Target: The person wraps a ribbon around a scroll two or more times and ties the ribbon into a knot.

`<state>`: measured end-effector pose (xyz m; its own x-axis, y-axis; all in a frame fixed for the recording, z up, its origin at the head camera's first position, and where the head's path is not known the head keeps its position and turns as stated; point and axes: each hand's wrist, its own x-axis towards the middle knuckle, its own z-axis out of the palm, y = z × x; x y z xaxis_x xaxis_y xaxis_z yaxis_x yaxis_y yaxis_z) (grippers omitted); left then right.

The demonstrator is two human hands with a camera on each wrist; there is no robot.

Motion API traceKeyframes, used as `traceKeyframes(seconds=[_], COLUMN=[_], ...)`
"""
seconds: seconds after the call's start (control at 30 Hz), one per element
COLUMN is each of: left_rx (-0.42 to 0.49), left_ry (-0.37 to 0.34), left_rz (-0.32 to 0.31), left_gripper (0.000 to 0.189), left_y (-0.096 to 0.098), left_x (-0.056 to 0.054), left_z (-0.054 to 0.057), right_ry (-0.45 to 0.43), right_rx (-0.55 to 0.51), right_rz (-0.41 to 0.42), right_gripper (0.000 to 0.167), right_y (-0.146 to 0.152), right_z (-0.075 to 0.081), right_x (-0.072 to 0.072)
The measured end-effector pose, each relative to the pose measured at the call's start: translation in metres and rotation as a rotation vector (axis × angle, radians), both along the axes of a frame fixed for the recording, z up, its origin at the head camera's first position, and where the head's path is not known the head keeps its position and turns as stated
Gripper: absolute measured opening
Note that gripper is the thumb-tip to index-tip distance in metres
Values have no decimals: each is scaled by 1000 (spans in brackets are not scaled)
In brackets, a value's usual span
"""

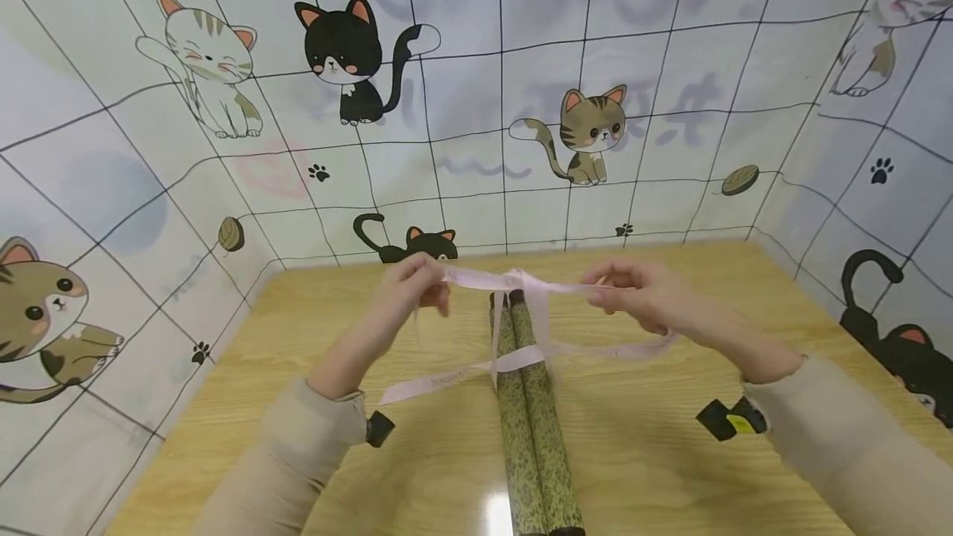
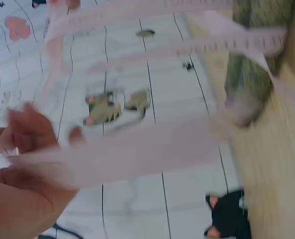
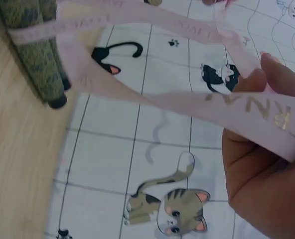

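Two long speckled green-and-black sticks (image 1: pixel 532 437) with dark ends lie side by side on the table, pointing away from me. A pink ribbon (image 1: pixel 521 359) with gold lettering crosses them, and more of it rises above their far ends. My left hand (image 1: pixel 405 292) pinches one length of this ribbon, left of the sticks. To their right, my right hand (image 1: pixel 648 296) grips another length between thumb and fingers. The stretch between both hands is drawn nearly straight, with a crossing over the far ends. Lettering on the ribbon (image 3: pixel 257 117) shows close up in the right wrist view.
The wood-grain table (image 1: pixel 633 470) ends at a white cloth wall (image 1: pixel 462 106) printed with cats and grid lines, which also rises on both sides. A loose ribbon tail (image 1: pixel 417 387) lies left of the sticks. Dark straps hang at both sleeves.
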<state>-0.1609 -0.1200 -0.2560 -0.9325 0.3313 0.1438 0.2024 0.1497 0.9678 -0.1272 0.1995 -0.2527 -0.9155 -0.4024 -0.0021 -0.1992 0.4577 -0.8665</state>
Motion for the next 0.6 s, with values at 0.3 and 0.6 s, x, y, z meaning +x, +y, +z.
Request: traceKeyframes(seconds=[0.3,0.6], left_rx=[-365,-497], left_ry=[60,-35], left_rz=[147,153], left_gripper=[27,26], left_y=[-84,-149], left_x=[-18,-17], left_z=[14,-24], right_ry=[177,182], right_rx=[302,352], right_rz=[-301,-507], right_gripper=[46,13], right_y=[80,167], right_z=[14,-22], right_x=[-2,4])
